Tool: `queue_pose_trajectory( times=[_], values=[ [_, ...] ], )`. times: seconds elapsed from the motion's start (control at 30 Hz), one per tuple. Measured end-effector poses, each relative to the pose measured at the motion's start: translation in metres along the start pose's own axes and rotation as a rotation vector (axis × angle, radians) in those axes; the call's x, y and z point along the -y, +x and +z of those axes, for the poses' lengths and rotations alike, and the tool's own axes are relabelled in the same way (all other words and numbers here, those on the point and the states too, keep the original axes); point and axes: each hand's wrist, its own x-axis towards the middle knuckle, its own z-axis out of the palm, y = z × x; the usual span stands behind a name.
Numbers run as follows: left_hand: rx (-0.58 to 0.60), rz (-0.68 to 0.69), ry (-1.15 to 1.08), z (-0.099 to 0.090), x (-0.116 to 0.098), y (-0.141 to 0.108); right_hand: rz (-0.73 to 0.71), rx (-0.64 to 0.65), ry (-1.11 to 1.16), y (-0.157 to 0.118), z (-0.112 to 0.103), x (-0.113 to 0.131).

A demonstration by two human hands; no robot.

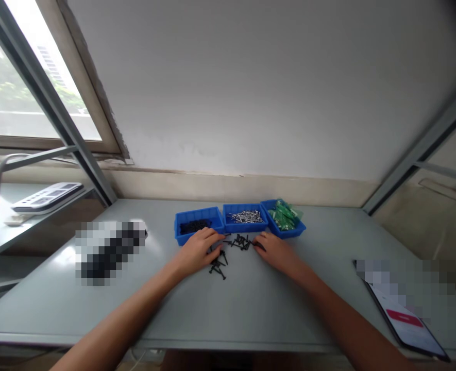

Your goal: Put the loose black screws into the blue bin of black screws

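Observation:
Several black screws lie in a loose pile [240,241] on the grey table, between my two hands. More black screws [218,265] are scattered just below my left hand. My left hand [199,248] rests over the table in front of the left blue bin [179,236], thumb and index finger apart; screws lie under and beside its fingertips. At the right edge of the pile, my right hand [276,250] has its fingers bent around a dark screw [259,246]. The left bin holds black screws [195,225].
A middle blue bin [246,227] holds silver nails [247,217]. The right blue bin [294,233] contains green plastic packets [284,214]. A phone or tablet [409,319] lies at right; a blurred dark object [112,255] lies at left. A power strip [48,198] sits on the side shelf.

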Motion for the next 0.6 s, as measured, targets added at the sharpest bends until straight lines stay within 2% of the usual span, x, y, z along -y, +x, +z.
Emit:
queue_pose_trajectory(
  times=[0.17,0.37,0.47,0.6],
  values=[
    [0.017,-0.002,-0.008,0.001,0.002,-0.001,-0.012,-0.029,0.015,0.001,-0.001,0.001],
    [0.027,0.004,-0.045,0.001,-0.003,-0.001,-0.088,-0.046,0.107,0.001,-0.015,0.009],
    [0.035,0.019,-0.095,0.003,-0.007,-0.002,-0.167,-0.012,0.241,-0.003,-0.021,0.023],
    [0.099,0.102,-0.145,0.008,-0.012,-0.004,-0.198,0.041,0.562,-0.008,-0.025,0.041]
  ],
)
